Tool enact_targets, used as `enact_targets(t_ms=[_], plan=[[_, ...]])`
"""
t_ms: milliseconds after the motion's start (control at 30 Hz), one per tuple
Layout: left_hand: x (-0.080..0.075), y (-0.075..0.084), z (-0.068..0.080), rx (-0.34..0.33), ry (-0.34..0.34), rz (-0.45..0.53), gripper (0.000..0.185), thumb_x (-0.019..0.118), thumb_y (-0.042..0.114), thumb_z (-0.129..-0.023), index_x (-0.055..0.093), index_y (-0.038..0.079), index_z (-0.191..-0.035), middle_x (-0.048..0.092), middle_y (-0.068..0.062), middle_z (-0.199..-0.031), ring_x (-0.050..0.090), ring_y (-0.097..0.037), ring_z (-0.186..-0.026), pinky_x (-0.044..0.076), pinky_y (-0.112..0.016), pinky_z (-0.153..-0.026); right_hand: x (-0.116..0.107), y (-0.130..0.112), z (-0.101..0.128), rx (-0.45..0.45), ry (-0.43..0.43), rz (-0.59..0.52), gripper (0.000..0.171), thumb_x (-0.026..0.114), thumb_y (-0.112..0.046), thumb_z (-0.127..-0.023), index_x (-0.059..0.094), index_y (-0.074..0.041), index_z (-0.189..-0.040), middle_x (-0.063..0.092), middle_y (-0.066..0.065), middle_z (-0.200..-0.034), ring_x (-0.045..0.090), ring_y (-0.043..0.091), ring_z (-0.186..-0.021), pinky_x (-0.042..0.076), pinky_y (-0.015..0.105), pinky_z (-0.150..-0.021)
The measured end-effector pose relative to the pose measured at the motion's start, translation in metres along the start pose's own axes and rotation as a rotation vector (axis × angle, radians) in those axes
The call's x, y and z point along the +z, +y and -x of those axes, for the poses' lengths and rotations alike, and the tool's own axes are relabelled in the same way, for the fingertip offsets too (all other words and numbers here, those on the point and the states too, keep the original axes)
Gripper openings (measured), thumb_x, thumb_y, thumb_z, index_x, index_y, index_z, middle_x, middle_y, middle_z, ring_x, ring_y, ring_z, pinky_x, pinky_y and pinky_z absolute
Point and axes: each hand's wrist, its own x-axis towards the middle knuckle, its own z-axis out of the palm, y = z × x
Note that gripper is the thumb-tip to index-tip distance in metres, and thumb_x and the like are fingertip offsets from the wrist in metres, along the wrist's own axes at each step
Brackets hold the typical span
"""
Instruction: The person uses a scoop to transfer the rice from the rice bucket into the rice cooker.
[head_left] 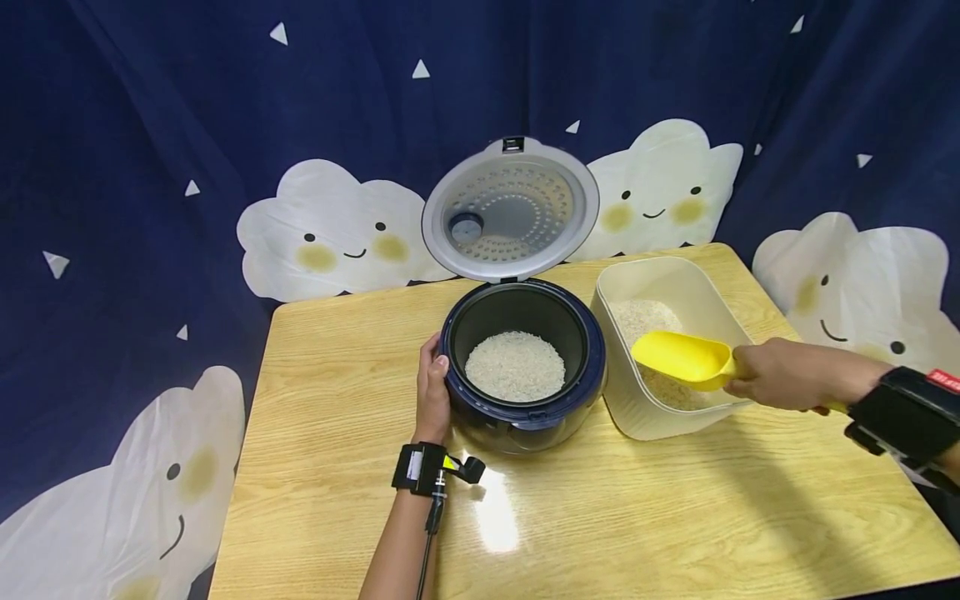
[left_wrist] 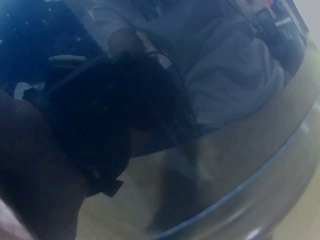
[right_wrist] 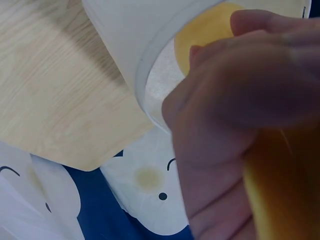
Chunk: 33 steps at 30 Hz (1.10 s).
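Note:
In the head view a dark blue rice cooker (head_left: 517, 437) stands with its lid (head_left: 510, 212) raised and white rice (head_left: 516, 367) in its inner pot. My left hand (head_left: 432, 396) rests against the cooker's left side, fingers along the wall and thumb near the rim. To the right, my right hand (head_left: 776, 372) grips a yellow scoop (head_left: 686, 358) by its handle. The scoop's bowl is over a cream bin (head_left: 626, 408) that contains more rice (head_left: 645, 321); no rice shows in the bowl. In the left wrist view the cooker's glossy wall (left_wrist: 240, 165) fills the picture.
A light wooden table (head_left: 337, 358) carries the cooker and bin side by side. Behind it hangs a navy curtain (head_left: 360, 100) with smiling clouds and small white triangles. The raised lid stands up at the back of the cooker.

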Motion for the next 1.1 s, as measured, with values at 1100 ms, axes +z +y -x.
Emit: enact_targets(t_ms=[1100], plan=[[0.0009, 0.0023, 0.0024, 0.003, -0.005, 0.015, 0.058, 0.039, 0.031, -0.095, 0.045, 0.016, -0.151, 0.053, -0.008, -0.153, 0.050, -0.020, -0.135, 0.040, -0.020, -0.111, 0.0033, -0.0058, -0.0013, -0.017, -0.052, 0.050, 0.037, 0.054, -0.045, -0.103, 0.055, -0.008, -0.100, 0.045, -0.003, -0.071, 0.046, 0.013, -0.051, 0.039, 0.026, -0.047]])
